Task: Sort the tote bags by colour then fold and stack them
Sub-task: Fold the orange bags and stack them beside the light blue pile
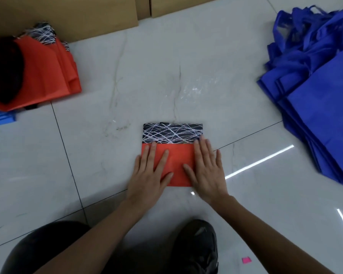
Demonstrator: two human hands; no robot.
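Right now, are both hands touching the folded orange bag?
Touching. The head view shows left hand and right hand pressed flat on the folded orange tote bag.

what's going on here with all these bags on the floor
A person crouched on a tiled floor is pressing a folded orange tote bag flat, with the left hand and right hand both spread on it. A pile of orange bags lies to the far left by cardboard boxes, and a loose heap of blue bags lies to the right.
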